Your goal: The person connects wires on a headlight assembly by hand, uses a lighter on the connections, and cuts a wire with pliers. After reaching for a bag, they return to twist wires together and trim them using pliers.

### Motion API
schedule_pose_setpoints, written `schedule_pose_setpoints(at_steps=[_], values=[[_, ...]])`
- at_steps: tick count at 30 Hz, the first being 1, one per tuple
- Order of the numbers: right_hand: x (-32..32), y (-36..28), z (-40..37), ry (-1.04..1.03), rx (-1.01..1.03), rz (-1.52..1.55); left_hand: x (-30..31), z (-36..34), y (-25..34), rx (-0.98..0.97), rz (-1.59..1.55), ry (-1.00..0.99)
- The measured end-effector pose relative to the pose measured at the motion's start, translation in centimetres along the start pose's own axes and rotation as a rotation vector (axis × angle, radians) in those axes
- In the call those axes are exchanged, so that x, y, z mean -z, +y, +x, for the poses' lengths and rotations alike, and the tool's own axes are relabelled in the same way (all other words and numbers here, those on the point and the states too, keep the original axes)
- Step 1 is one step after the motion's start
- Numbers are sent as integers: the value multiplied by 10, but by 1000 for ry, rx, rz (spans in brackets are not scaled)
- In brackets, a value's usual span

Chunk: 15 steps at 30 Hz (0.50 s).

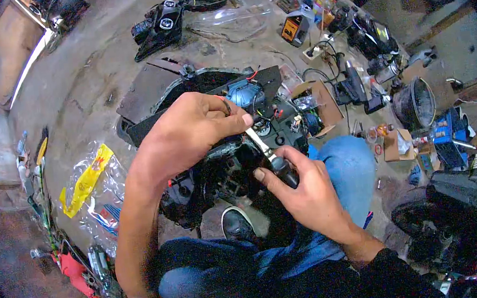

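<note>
My right hand [305, 191] is wrapped round the dark handle of a tool with a silver metal shaft [258, 142]. The shaft points up and left, and its tip meets the thumb of my left hand [197, 121]. That hand's fingers are pinched together; a small dark and reddish bit shows at them, too small to name. Beneath both hands is a black plastic vehicle part [241, 169] with open cavities. Just beyond the left fingers lies a rounded blue part [245, 94], with thin wires around it.
An open cardboard box [328, 106] with parts stands right of the work. A yellow plastic bag [90, 179] lies at left. Farther off are a black fairing piece [161, 28], a dark bottle with an orange label [294, 28] and a black bucket [414, 102]. My knee [350, 174] is close by the right hand.
</note>
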State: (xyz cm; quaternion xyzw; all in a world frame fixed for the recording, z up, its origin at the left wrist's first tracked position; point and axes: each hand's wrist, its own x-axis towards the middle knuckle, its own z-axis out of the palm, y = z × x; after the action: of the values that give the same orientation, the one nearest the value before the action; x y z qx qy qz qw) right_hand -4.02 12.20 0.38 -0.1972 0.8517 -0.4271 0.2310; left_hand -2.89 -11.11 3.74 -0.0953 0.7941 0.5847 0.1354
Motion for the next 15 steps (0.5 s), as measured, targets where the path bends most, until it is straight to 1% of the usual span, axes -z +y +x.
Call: schedule_pose_setpoints(at_steps=[1, 4, 7, 10, 11, 14, 15], values=[[1, -2, 0, -3, -1, -23, -1, 0, -1, -3, -35, -2], [1, -3, 4, -36, 6, 64, -5, 1, -2, -5, -85, 25], [-9, 18, 8, -91, 62, 278, -9, 3, -8, -9, -151, 53], [2, 15, 11, -427, -185, 796, -9, 1, -3, 21, -180, 57], [3, 14, 10, -466, -193, 854, -9, 0, 1, 38, -180, 55], [8, 24, 13, -560, -196, 904, -9, -3, 7, 96, -91, 108], [8, 23, 14, -563, -159, 866, -9, -2, 8, 105, -81, 109]])
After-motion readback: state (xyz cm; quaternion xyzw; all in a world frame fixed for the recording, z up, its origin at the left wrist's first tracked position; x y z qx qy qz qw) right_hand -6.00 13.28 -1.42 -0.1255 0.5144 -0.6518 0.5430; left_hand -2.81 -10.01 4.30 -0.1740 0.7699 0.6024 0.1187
